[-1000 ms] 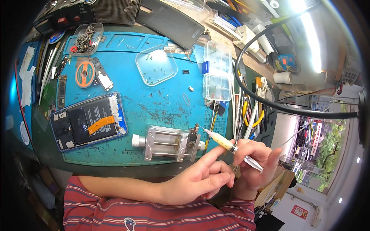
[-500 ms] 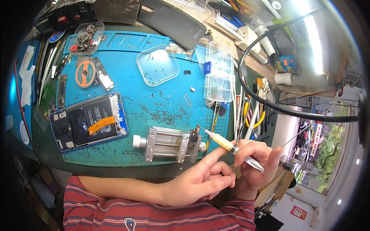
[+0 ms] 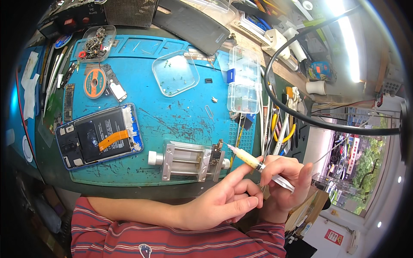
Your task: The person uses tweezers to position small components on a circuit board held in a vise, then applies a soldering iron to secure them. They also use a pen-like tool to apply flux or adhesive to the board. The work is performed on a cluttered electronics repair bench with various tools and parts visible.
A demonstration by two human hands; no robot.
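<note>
My right hand (image 3: 286,180) is closed around a syringe (image 3: 247,159) filled with pale yellow paste. Its pink tip points up and left, close to a small circuit board (image 3: 217,151) clamped upright at the right end of a metal holder (image 3: 185,162). My left hand (image 3: 226,200) has its index finger stretched out against the underside of the syringe barrel, while its other fingers curl loosely with nothing visible in them. Whether the tip touches the board I cannot tell. The holder stands on the blue-green work mat (image 3: 172,124), near its front edge.
Left on the mat lies an opened phone (image 3: 92,144) with an orange flex cable. Behind it are a solder spool (image 3: 95,83) and a box of small parts (image 3: 99,43). A clear tray (image 3: 176,73), a compartment box (image 3: 244,81) and several hand tools stand farther right. A black cable (image 3: 301,116) arches overhead.
Almost nothing differs. The syringe tip has shifted very slightly left toward the clamped board; both hands keep the same pose.
</note>
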